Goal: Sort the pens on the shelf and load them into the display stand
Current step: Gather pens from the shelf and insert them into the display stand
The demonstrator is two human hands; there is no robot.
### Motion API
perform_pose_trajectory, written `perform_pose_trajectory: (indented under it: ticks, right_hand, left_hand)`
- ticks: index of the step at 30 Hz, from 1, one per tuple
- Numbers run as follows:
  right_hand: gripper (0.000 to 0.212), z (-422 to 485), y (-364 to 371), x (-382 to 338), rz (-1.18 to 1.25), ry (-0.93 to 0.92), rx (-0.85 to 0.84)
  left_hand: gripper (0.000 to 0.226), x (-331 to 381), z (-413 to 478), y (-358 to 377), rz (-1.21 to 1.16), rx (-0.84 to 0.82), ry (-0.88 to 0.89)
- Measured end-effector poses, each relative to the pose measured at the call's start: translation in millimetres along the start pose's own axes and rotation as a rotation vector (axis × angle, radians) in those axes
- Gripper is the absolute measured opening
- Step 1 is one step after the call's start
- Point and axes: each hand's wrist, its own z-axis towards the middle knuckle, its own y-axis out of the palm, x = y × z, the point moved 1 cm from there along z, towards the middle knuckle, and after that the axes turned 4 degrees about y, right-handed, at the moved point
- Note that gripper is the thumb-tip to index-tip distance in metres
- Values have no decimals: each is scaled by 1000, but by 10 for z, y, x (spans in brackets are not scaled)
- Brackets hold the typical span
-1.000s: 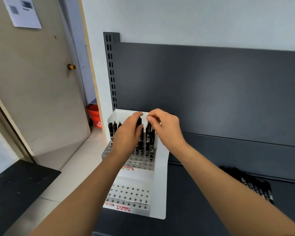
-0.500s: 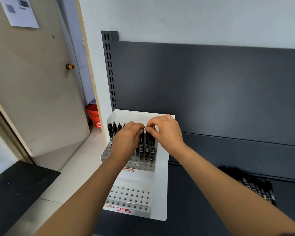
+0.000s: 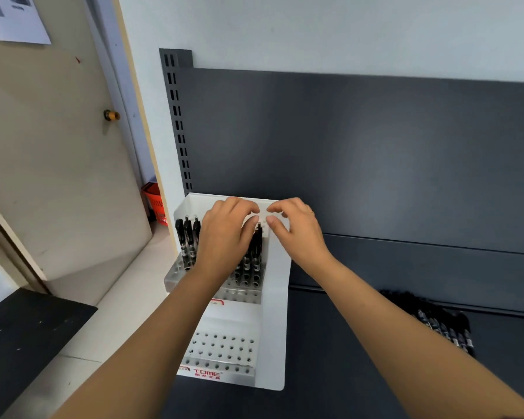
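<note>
Left hand (image 3: 224, 237) over the upright pens (image 3: 256, 252), grip cannot be told; right hand (image 3: 297, 231) released; seat each pen plumb in the display stand (image 3: 273, 328).

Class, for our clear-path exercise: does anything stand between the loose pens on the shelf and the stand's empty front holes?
Yes: the stand's white side wall rises between the loose pens and the front holes; pens likely must go over it.
</note>
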Motion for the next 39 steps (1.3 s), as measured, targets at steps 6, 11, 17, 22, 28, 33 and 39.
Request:
perform_pose_trajectory:
  ticks: [6,11,17,22,28,33,39]
  right_hand:
    - [20,-147,-414,494,-176,24,38]
    - [22,-285,-815,982,-384,27,28]
    - [23,-560,-1197,1622,-478,158,-61]
    - [20,-744,-1421,2118,-482,267,-167]
    - [23,-864,-1540,2473,-483,305,-371]
    - [27,-947,-1539,2730,-467,339,-548]
    - [28,-1012,-1458,3008,-455,436,-629]
  left_hand:
    - [21,461,185,340,43,-54,156]
    - [9,855,254,746,79,-147,207]
    - [12,1278,208,1249,53,-293,220]
    - [19,1580,138,1685,-1,-409,208]
    - [21,1851,-38,2181,-2,-657,135]
    - [42,2008,-334,2625,-21,-972,26]
    - [39,2141,-663,2974,-109,-1115,-150]
